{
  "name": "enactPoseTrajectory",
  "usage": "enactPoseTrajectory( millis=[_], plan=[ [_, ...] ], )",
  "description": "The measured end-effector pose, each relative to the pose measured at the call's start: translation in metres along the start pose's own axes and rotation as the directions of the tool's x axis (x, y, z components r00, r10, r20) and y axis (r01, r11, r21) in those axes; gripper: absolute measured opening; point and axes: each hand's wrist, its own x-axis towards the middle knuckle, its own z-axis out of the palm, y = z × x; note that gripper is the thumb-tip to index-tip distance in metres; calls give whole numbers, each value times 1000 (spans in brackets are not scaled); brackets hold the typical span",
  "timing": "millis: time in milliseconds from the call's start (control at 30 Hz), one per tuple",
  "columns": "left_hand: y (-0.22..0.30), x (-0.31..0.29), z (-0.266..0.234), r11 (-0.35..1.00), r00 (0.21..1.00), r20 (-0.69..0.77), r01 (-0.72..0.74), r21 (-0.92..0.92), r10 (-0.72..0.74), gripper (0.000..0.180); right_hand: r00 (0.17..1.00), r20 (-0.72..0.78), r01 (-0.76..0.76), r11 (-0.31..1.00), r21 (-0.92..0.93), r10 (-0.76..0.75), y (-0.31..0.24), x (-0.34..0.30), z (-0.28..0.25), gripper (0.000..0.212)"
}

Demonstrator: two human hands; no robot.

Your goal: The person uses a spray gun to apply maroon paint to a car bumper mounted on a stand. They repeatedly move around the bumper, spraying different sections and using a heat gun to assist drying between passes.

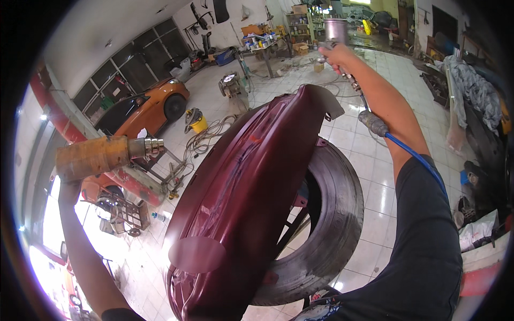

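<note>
The left hand [69,189] grips a cylindrical orange heat gun [96,157], the right hand [339,56] a silver metal spray gun [336,33], upright probably against spilling; between them, a curved dark-red car panel [251,192] partly covers a black rubber tyre [345,214]

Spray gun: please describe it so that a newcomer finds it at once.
Start at the large dark-red car panel in the middle. Beyond its upper end, toward the right, the right hand holds the spray gun. Unlike the orange tool in the left hand, it has a silvery cup on top.
</note>
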Motion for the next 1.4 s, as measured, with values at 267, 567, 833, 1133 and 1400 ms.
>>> enactPoseTrajectory(
  millis=[267,567,833,1133,1400],
  plan=[
    [-6,-88,-29,972,983,68,-158,-176,172,36,960,224,212,957,-196,-167,-93,-148,19,54],
    [-91,-234,-85,886,999,13,42,-461,-40,49,952,266,243,899,-365,-149,-229,-458,38,54],
    [-246,-307,-148,950,989,134,96,-296,-58,46,922,381,216,904,-370,-64,-335,-732,83,56],
    [-367,-329,-152,917,988,155,54,-395,9,45,798,594,58,970,-235,97,-336,-873,87,44],
    [-380,-324,-167,906,986,165,44,-422,29,47,998,-61,15,1000,-26,-16,-206,-858,92,44]
  ],
)
